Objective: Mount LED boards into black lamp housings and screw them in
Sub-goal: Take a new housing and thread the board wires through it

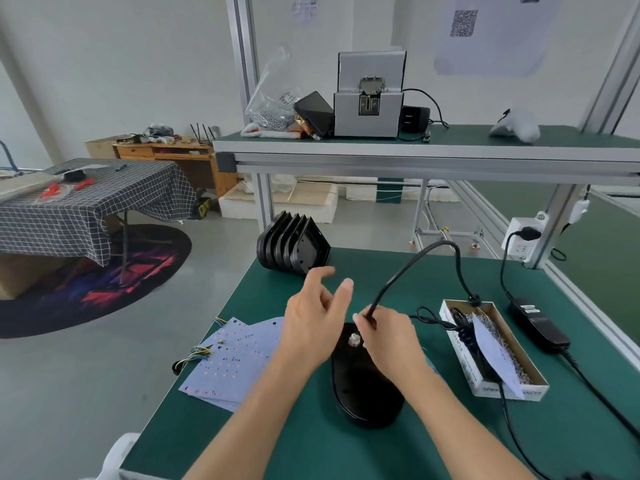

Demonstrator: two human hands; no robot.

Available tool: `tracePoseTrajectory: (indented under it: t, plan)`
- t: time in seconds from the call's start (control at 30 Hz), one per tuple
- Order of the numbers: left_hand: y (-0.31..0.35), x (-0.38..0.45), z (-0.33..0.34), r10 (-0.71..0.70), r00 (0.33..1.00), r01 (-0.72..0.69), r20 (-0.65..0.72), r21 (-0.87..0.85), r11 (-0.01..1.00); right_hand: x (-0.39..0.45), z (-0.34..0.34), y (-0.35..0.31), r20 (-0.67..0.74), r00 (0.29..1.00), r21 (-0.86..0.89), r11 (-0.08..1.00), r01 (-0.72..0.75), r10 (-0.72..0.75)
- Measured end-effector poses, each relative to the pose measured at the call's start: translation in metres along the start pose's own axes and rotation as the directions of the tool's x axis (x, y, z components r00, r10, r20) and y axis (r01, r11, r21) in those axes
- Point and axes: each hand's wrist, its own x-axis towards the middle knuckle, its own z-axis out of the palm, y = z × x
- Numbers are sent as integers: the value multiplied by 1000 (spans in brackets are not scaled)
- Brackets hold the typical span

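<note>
A black lamp housing (367, 393) lies on the green bench in front of me, with a small silver fitting (354, 339) on top. My right hand (388, 336) pinches a black cable (408, 268) just above that fitting. The cable arcs up and back to the right. My left hand (317, 323) hovers over the housing's left side with fingers spread and holds nothing. White LED boards (235, 358) with coloured wires lie fanned out to the left. A stack of black housings (294, 245) leans at the bench's far edge.
An open cardboard box (491, 344) of screws with a paper slip sits on the right. A black power adapter (538, 322) lies beyond it, plugged into a white socket (523, 237). The upper shelf holds a grey screw feeder (369, 98) and a bag.
</note>
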Motion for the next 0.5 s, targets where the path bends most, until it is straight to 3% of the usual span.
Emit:
tracePoseTrajectory:
  t: [0.03, 0.1, 0.2, 0.33, 0.5]
  plan:
    - [-13, -4, -1, -85, 996, 86, -42, 37, 996, -1, -3, 2, 6, 1000, 60, 998, -3, 3]
    - [-41, -15, 4, -276, 961, 263, 23, 239, 935, -4, -8, 5, 9, 1000, 150, 989, 3, -4]
    - [-65, -32, 20, -422, 885, 332, 200, 366, 869, -6, -12, 4, 10, 1000, 198, 980, -15, 13]
    - [-69, -36, 30, -415, 888, 353, 196, 288, 890, -7, -12, 3, 7, 1000, 175, 984, -22, 21]
    - [-61, -50, 32, -327, 941, 330, 90, -25, 944, -7, -20, 7, -66, 998, 261, 965, -4, 21]
